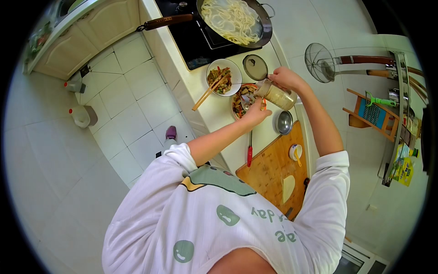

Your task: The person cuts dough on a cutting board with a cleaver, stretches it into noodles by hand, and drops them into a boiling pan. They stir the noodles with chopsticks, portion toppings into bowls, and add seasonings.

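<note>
My right hand grips a clear jar of pale, grainy contents by its mouth end. The jar is tilted, its mouth towards the bowl of chopped food. Beside the mouth my left hand is closed on a small orange-yellow handle, like a spoon's; its far end cannot be made out. Pale bits lie on the food under the hands. A round lid rests on the counter just beyond. To the left stands a white bowl of cooked vegetables, with chopsticks across its rim.
A pan of noodles in liquid sits on the black hob. Nearer are a metal bowl, a red-handled utensil and a wooden board bearing a small cup and a pale dough-like piece. A wire skimmer hangs at right.
</note>
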Tool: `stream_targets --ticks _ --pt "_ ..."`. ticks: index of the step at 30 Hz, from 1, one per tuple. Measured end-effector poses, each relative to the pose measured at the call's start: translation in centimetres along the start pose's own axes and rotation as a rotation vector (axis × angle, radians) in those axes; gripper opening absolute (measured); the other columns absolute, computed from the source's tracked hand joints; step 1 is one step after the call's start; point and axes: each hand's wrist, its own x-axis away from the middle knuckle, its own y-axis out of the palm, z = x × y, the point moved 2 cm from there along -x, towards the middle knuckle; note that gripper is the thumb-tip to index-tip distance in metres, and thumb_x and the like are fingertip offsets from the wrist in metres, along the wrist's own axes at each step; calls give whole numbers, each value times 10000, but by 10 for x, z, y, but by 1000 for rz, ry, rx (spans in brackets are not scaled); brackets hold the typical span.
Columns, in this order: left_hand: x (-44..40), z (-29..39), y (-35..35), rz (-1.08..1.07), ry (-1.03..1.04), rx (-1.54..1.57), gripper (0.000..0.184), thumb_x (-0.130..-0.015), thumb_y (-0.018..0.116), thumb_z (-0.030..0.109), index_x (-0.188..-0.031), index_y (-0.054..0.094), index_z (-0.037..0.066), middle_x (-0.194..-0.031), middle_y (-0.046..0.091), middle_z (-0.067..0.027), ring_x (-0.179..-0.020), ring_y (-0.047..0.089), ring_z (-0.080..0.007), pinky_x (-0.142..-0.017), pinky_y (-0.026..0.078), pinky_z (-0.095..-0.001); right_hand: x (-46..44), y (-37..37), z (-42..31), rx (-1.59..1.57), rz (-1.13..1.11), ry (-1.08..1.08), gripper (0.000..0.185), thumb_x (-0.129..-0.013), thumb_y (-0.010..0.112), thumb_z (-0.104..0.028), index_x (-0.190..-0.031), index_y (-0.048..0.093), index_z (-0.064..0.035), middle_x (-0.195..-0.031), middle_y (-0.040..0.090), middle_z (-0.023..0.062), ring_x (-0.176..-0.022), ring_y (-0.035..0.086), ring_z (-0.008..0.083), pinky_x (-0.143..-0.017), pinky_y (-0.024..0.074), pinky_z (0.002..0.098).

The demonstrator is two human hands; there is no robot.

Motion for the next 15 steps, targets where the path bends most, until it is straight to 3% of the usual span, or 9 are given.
stream_targets --ticks 1,3,5,7,8,10,15 --pt "3 0 2 -1 -1 0 737 -777 630 175 -1396 245 62 -1307 439 -227 -1208 441 -313 -968 373 -375 2 0 -2 23 7 -24 416 -819 540 -332 -784 632 72 -734 625 229 -698 622 346 -664 475 439" --pt "19 11 5 72 46 -73 589 -795 601 151 -1318 348 51 -1253 493 -145 -1084 506 -219 -833 443 -320 9 -4 -11 47 -14 -26 416 -818 542 -335 -783 634 70 -736 628 225 -689 623 340 -656 475 437" --pt "24 8 7 64 22 -29 612 -789 607 151 -1328 337 43 -1279 478 -155 -1093 506 -228 -840 443 -327 13 -3 -16 72 -36 -29 416 -818 545 -338 -783 635 67 -738 630 221 -681 623 334 -647 476 435" --pt "29 6 8 56 -2 14 636 -782 612 151 -1338 327 34 -1305 462 -165 -1102 505 -236 -846 443 -334 16 0 -20 20 -43 -15 353 -868 546 -259 -681 578 38 -512 525 72 -414 482 177 -412 371 343" --pt "32 7 9 61 -2 13 657 -778 617 156 -1349 316 34 -1303 463 -168 -1096 507 -238 -848 441 -341 19 -1 -24 20 -43 -15 353 -868 546 -259 -681 578 38 -512 525 72 -414 482 177 -412 371 343" --pt "36 7 9 65 -3 12 679 -774 622 162 -1360 305 34 -1301 464 -170 -1091 510 -240 -851 440 -347 25 -5 -35 132 -121 45 413 -820 535 -340 -803 643 59 -764 639 211 -667 623 315 -637 477 418" --pt "45 11 9 64 36 47 712 -774 621 178 -1381 275 39 -1311 459 -185 -1092 508 -247 -864 435 -355 32 -7 -46 184 -95 -25 409 -830 522 -334 -820 648 55 -804 641 221 -722 627 331 -657 474 426"
